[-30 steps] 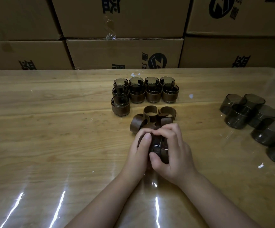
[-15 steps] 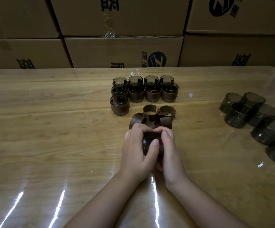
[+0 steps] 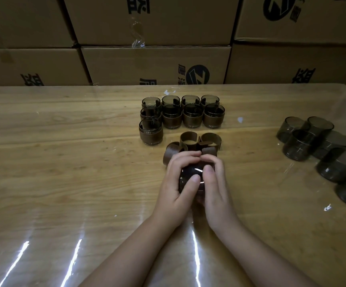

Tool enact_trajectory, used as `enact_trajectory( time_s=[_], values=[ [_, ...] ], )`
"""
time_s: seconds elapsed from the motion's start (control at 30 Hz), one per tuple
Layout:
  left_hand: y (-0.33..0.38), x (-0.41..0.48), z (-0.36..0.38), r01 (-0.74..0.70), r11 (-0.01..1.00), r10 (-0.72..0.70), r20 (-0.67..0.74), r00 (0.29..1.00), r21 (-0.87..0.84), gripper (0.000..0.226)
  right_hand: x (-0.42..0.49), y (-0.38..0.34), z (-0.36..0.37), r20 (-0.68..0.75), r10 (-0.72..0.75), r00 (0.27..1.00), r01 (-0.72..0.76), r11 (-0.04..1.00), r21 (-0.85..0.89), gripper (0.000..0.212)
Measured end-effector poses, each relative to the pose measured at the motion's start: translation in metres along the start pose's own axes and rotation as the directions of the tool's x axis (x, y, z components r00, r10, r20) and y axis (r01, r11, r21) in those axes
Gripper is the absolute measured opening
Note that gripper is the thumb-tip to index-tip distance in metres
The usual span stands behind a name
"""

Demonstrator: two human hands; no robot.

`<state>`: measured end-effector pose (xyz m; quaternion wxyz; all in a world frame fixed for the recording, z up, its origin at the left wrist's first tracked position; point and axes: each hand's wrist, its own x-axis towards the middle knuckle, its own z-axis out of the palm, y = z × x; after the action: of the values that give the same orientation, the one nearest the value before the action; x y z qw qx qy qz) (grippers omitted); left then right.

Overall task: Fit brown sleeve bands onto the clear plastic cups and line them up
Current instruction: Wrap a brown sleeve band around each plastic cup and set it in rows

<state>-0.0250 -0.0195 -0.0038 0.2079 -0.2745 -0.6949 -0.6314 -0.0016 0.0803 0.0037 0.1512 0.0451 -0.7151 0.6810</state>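
While gripping clear cup [image 3: 190, 172] btwn left hand [image 3: 174, 183] & right hand [image 3: 217, 189], fingers [image 3: 185, 157] curled tight round it, low over table [image 3: 64, 162] just in front of loose sleeve bands [image 3: 190, 139]: could squeeze too hard & buckle thin wall. Can't tell band alignment under hands; might go on skewed or ride up. Could also knock nearby finished cups [image 3: 192, 117] out of line when setting down. Bare cups [image 3: 317, 141] well apart, to right.
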Motion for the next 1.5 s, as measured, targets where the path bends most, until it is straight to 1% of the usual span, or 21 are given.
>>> enact_trajectory(
  time_s=[0.07, 0.13, 0.27, 0.43, 0.5, 0.57, 0.63, 0.67, 0.73, 0.77, 0.8, 0.87, 0.93, 1.0, 1.1, 1.2, 1.23, 1.3, 1.37, 1.43, 1.5],
  values=[
    [-0.001, 0.000, -0.001, 0.030, 0.998, -0.030, 0.000, 1.000, -0.048, 0.029, 0.000, 0.001, -0.004, 0.019, -0.167, 0.986, 0.168, 0.977, -0.131, 0.029],
    [-0.002, -0.001, -0.002, 0.053, 0.997, -0.054, -0.007, 0.999, -0.064, 0.036, 0.001, 0.002, -0.007, 0.059, -0.273, 0.960, 0.280, 0.936, -0.214, 0.029],
    [0.001, -0.001, -0.003, 0.113, 0.993, -0.112, 0.022, 0.993, -0.037, 0.039, 0.002, 0.005, -0.008, 0.064, -0.380, 0.923, 0.385, 0.899, -0.209, 0.034],
    [0.005, -0.001, -0.004, 0.102, 0.994, -0.098, 0.082, 0.992, -0.046, 0.048, 0.005, 0.002, -0.012, 0.049, -0.520, 0.853, 0.507, 0.804, -0.311, 0.036],
    [0.006, -0.002, -0.005, 0.089, 0.996, -0.087, 0.100, 0.991, -0.016, 0.052, 0.003, 0.002, -0.012, 0.033, -0.507, 0.861, 0.493, 0.818, -0.297, 0.035],
    [0.006, -0.002, -0.005, 0.081, 0.996, -0.083, 0.096, 0.992, 0.023, 0.053, 0.001, -0.001, -0.011, 0.003, -0.392, 0.920, 0.387, 0.907, -0.164, 0.036],
    [0.005, -0.002, -0.005, 0.093, 0.995, -0.097, 0.082, 0.992, 0.044, 0.045, 0.002, -0.005, -0.009, -0.029, -0.288, 0.957, 0.287, 0.957, -0.051, 0.037],
    [0.004, -0.002, -0.005, 0.105, 0.993, -0.108, 0.069, 0.992, 0.050, 0.043, 0.005, -0.007, -0.010, -0.073, -0.248, 0.966, 0.248, 0.969, -0.013, 0.037],
    [0.003, -0.003, -0.005, 0.136, 0.990, -0.138, 0.041, 0.990, 0.046, 0.048, 0.012, -0.008, -0.017, -0.189, -0.163, 0.968, 0.170, 0.985, 0.021, 0.031],
    [0.002, -0.003, -0.005, 0.153, 0.988, -0.153, 0.022, 0.988, 0.034, 0.049, 0.017, -0.007, -0.022, -0.226, -0.147, 0.963, 0.145, 0.989, -0.029, 0.026],
    [0.001, -0.003, -0.005, 0.170, 0.985, -0.170, -0.004, 0.985, 0.015, 0.050, 0.021, -0.005, -0.026, -0.231, -0.157, 0.960, 0.129, 0.983, -0.133, 0.022],
    [0.002, -0.002, -0.006, 0.200, 0.979, -0.202, -0.073, 0.977, -0.030, 0.054, 0.026, 0.000, -0.033, -0.164, -0.173, 0.971, 0.106, 0.929, -0.354, 0.021],
    [0.003, 0.000, -0.006, 0.218, 0.974, -0.226, -0.133, 0.965, -0.068, 0.057, 0.028, 0.006, -0.035, -0.081, -0.156, 0.984, 0.104, 0.888, -0.449, 0.032],
    [0.004, 0.001, -0.007, 0.234, 0.970, -0.242, -0.160, 0.957, -0.066, 0.060, 0.029, 0.010, -0.034, -0.022, -0.134, 0.991, 0.106, 0.867, -0.488, 0.035],
    [0.003, 0.002, -0.007, 0.243, 0.969, -0.246, -0.144, 0.959, -0.036, 0.072, 0.029, 0.014, -0.032, 0.026, -0.176, 0.984, 0.162, 0.824, -0.543, 0.025],
    [0.003, 0.003, -0.007, 0.226, 0.974, -0.221, -0.128, 0.967, 0.028, 0.077, 0.026, 0.013, -0.031, 0.013, -0.214, 0.977, 0.182, 0.795, -0.579, 0.023],
    [0.003, 0.003, -0.008, 0.208, 0.976, -0.198, -0.129, 0.972, 0.066, 0.074, 0.025, 0.010, -0.031, -0.003, -0.256, 0.967, 0.204, 0.778, -0.595, 0.026],
    [0.003, 0.004, -0.009, 0.161, 0.973, -0.138, -0.140, 0.980, 0.167, 0.066, 0.023, 0.005, -0.031, -0.025, -0.400, 0.916, 0.299, 0.724, -0.622, 0.033],
    [0.001, 0.003, -0.009, 0.149, 0.966, -0.112, -0.178, 0.978, 0.212, 0.060, 0.020, 0.002, -0.029, -0.018, -0.506, 0.862, 0.387, 0.681, -0.621, 0.032],
    [0.000, 0.001, -0.009, 0.192, 0.976, -0.166, -0.223, 0.961, 0.099, 0.058, 0.017, 0.001, -0.025, 0.009, -0.530, 0.848, 0.429, 0.676, -0.600, 0.032],
    [0.000, 0.000, -0.010, 0.209, 0.977, -0.210, -0.240, 0.948, -0.030, 0.059, 0.014, 0.001, -0.023, 0.028, -0.512, 0.859, 0.436, 0.702, -0.563, 0.034]
  ],
)
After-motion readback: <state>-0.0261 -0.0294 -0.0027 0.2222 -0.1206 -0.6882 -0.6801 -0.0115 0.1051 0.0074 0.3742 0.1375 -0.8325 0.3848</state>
